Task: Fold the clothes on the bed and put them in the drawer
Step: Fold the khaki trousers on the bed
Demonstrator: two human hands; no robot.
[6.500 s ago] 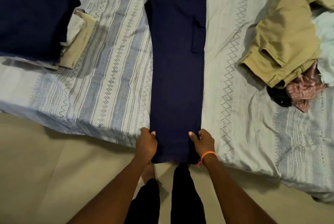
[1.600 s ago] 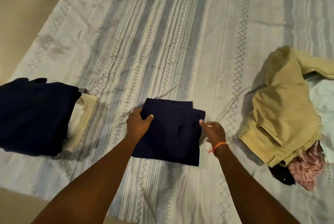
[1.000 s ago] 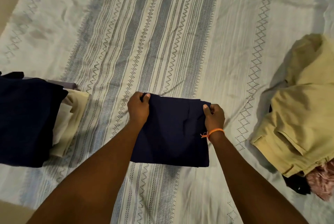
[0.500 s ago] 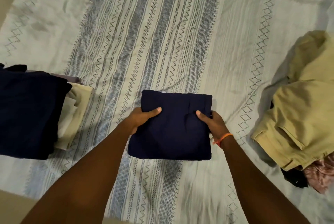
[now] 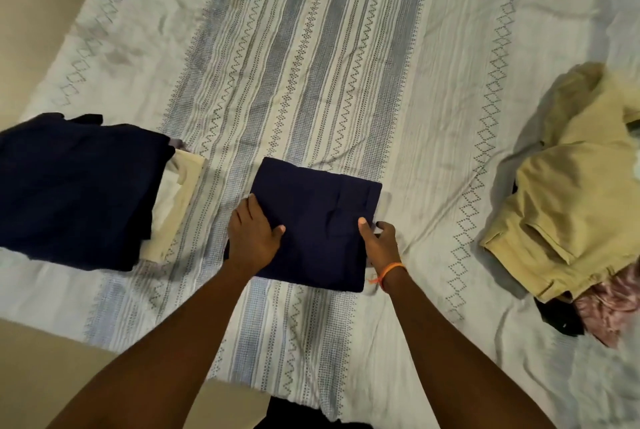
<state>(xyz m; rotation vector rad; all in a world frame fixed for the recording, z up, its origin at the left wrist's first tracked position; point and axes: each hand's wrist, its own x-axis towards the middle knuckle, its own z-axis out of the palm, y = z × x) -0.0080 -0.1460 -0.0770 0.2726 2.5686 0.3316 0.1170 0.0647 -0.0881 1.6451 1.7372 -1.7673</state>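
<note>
The folded navy garment [image 5: 313, 224] lies on the striped bedsheet [image 5: 311, 65] near the bed's front edge, about midway along it; the left hand [image 5: 252, 236] grips its left side, thumb on top and fingers curled under the edge; the right hand [image 5: 379, 243] pinches its right side, thumb pressed on top, an orange band [image 5: 389, 271] at the wrist; a stack of folded clothes [image 5: 79, 193], navy over cream, sits toward the front left corner; a rumpled tan garment [image 5: 571, 193] lies at the right edge over pink cloth [image 5: 609, 311].
</note>
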